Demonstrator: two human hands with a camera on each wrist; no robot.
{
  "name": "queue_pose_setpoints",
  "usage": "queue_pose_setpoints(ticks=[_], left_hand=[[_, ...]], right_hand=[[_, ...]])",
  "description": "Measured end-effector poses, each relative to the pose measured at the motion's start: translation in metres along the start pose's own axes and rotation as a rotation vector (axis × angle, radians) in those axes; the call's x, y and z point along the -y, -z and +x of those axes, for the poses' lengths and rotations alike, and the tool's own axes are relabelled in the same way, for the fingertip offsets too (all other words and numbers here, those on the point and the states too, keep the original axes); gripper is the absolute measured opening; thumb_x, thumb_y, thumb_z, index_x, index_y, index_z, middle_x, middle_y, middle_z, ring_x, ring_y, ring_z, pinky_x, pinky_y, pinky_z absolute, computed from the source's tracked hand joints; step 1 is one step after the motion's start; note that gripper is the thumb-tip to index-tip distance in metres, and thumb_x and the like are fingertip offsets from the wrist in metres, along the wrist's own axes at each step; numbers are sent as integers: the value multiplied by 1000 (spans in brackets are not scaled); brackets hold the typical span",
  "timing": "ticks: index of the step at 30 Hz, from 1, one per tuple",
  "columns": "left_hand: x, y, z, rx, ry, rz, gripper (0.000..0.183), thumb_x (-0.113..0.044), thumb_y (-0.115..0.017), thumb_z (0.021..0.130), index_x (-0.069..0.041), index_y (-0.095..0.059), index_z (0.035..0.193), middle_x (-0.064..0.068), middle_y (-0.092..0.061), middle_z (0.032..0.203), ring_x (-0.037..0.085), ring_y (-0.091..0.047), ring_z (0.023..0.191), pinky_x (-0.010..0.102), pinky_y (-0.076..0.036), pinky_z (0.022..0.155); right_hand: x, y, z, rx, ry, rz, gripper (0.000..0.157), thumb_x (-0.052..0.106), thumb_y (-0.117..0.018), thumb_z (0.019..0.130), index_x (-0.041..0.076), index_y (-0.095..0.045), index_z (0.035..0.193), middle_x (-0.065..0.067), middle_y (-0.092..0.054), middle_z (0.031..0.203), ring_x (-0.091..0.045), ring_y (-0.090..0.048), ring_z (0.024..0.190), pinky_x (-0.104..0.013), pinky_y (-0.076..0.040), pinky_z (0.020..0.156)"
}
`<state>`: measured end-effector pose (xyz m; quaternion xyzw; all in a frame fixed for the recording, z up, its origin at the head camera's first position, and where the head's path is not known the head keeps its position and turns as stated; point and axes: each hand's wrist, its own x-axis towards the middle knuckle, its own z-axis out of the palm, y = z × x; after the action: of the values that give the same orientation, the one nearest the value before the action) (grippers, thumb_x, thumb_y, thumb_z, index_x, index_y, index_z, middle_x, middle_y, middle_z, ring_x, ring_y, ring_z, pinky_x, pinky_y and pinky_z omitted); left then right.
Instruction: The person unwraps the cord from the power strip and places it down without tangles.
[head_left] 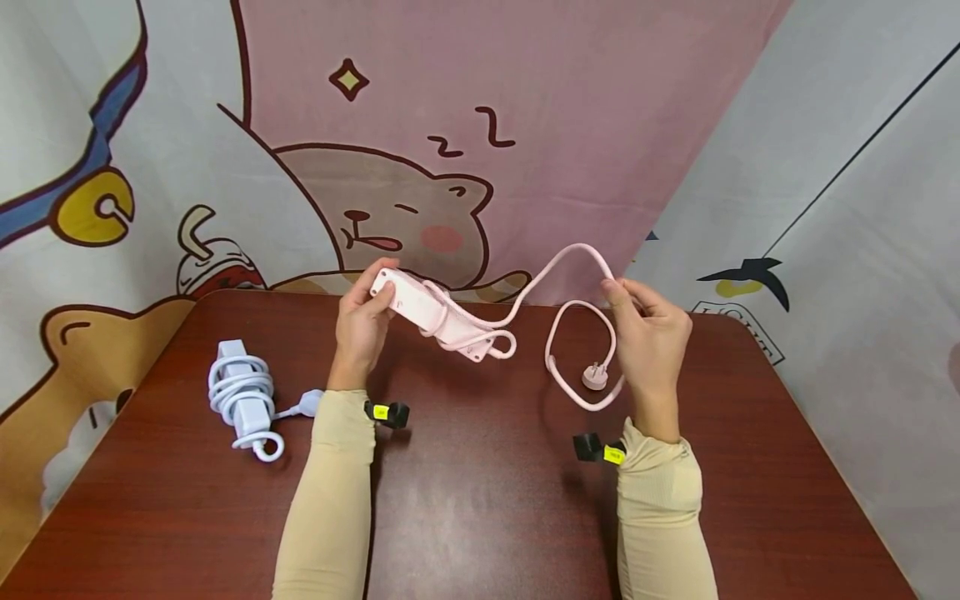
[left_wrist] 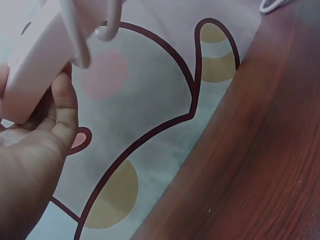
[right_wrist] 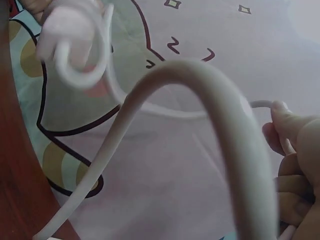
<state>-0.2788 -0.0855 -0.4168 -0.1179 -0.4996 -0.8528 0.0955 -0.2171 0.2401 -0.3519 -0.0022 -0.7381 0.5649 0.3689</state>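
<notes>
A pale pink power strip (head_left: 408,302) is held up over the far side of the table, tilted down to the right. My left hand (head_left: 358,333) grips its left end, thumb on top. Some of the pink cord (head_left: 555,265) still wraps the strip's right half, with a small loop at that end. From there the cord arches across to my right hand (head_left: 654,340), which pinches it between thumb and fingers. Below that hand the cord curves in a loose loop ending in a pink plug (head_left: 596,377). In the right wrist view, a cord arc (right_wrist: 185,75) crosses close to the camera.
On the left of the brown table (head_left: 480,500) lies a white power strip (head_left: 251,414) with its cord wound round it. Its white plug (head_left: 307,404) sits beside my left wrist. A printed cartoon curtain (head_left: 570,125) hangs right behind the table's far edge.
</notes>
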Motion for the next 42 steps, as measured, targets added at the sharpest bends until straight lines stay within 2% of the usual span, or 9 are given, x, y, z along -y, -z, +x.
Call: queue_pose_setpoints(ticks=[13, 15, 18, 21, 27, 32, 35, 39, 42], left_hand=[[-2, -2, -1, -18, 7, -9, 27, -1, -47, 105, -12, -66, 122, 1, -63, 106, 11, -62, 90, 21, -56, 74], [-2, -3, -1, -14, 6, -6, 27, -2, -48, 104, -11, -65, 123, 2, -63, 106, 11, -62, 89, 21, -56, 74], [-2, -4, -2, -9, 2, -11, 26, -3, -48, 105, -11, -65, 123, 2, -63, 106, 12, -62, 90, 21, -56, 74], [-1, -4, -1, -11, -1, -25, 26, -4, -48, 105, -14, -66, 121, 2, -62, 107, 12, -62, 91, 22, -56, 75], [1, -3, 1, -12, -11, -69, 26, -6, -47, 106, -15, -67, 120, 3, -61, 108, 12, -63, 93, 22, -57, 77], [1, -3, 0, -12, -16, -80, 25, -7, -48, 106, -14, -65, 123, 3, -61, 109, 12, -63, 94, 22, -58, 78], [1, -3, 0, -20, -23, -87, 25, -7, -49, 105, -15, -64, 124, 2, -62, 110, 12, -63, 94, 22, -58, 78], [0, -2, 1, -57, -52, -91, 25, -8, -51, 105, -11, -63, 126, 2, -61, 109, 12, -62, 94, 23, -58, 77], [-1, -1, 2, -115, -79, -81, 26, -9, -51, 105, -7, -59, 130, 3, -59, 110, 13, -61, 94, 23, -58, 78]], right_hand=[[-17, 1, 1, 32, 49, -207, 22, 27, -80, 90, 5, -82, 90, 28, -58, 60, 7, -43, 52, -15, -32, 48], [-20, 2, 2, 29, 84, -262, 21, 27, -80, 90, 7, -82, 88, 20, -56, 55, 6, -39, 49, -15, -28, 47], [-25, 4, 3, 47, 134, -340, 21, 28, -80, 90, 7, -82, 87, 1, -60, 53, 7, -35, 46, -16, -25, 45], [-30, 6, 3, 103, 141, -411, 23, 29, -79, 90, 6, -82, 90, -12, -69, 61, 6, -37, 47, -15, -27, 47], [-41, 11, 3, 246, 53, -551, 27, 35, -77, 92, 10, -82, 98, -11, -78, 78, -9, -51, 59, -18, -37, 56], [-57, 13, 3, 360, -30, -597, 30, 39, -75, 93, 11, -82, 102, -12, -79, 84, -22, -56, 67, -29, -44, 61], [-65, 15, 2, 422, -102, -615, 32, 41, -74, 93, 11, -81, 104, -13, -79, 90, -27, -61, 77, -36, -49, 70], [-75, 21, 2, 515, -192, -636, 36, 43, -72, 94, 10, -80, 107, -15, -79, 98, -33, -67, 94, -46, -53, 85], [-82, 31, 3, 614, -244, -653, 40, 45, -69, 96, 9, -79, 111, -17, -78, 103, -35, -68, 102, -49, -53, 91]])
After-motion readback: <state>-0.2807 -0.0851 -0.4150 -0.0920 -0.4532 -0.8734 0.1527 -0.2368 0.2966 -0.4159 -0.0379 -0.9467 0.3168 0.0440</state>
